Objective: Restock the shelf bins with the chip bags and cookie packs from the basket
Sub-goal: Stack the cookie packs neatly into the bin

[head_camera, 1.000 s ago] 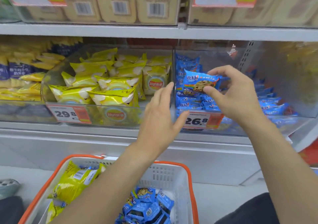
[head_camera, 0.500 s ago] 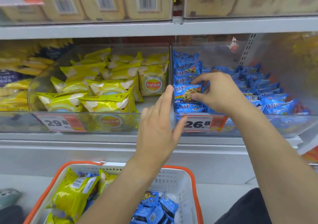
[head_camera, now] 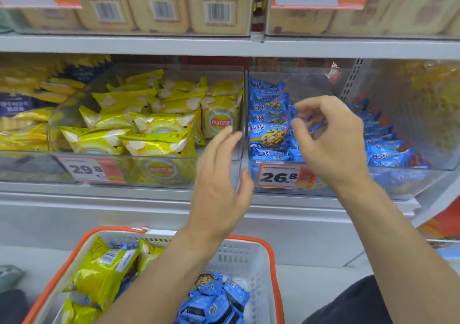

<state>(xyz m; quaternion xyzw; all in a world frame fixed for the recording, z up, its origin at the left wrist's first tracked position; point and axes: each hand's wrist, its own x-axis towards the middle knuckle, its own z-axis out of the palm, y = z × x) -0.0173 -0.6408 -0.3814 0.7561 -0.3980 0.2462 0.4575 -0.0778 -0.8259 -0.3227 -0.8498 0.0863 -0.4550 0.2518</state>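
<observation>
A clear bin (head_camera: pixel 286 194) with a 26.8 price tag holds several blue cookie packs; one pack (head_camera: pixel 270 135) stands upright at its front left. My right hand (head_camera: pixel 328 139) hovers just right of that pack with loosely curled fingers and holds nothing. My left hand (head_camera: pixel 219 179) is flat with straight fingers in front of the divider between that bin and the clear bin (head_camera: pixel 174 174) of yellow chip bags (head_camera: pixel 156 142). Below stands a white basket (head_camera: pixel 251 256) with an orange rim, holding yellow chip bags (head_camera: pixel 104 271) and blue cookie packs (head_camera: pixel 214 298).
The shelf above carries beige packs (head_camera: pixel 159 2) behind bins with large price tags. More yellow and dark bags (head_camera: pixel 22 114) fill the bin at far left. A grey shelf base (head_camera: pixel 99 214) runs below the bins. A red display edge (head_camera: pixel 445 221) shows at right.
My right hand set the blue cookie pack upright into the stack at the bin's front left, then let go and drew back slightly. My left hand stayed by the divider.
</observation>
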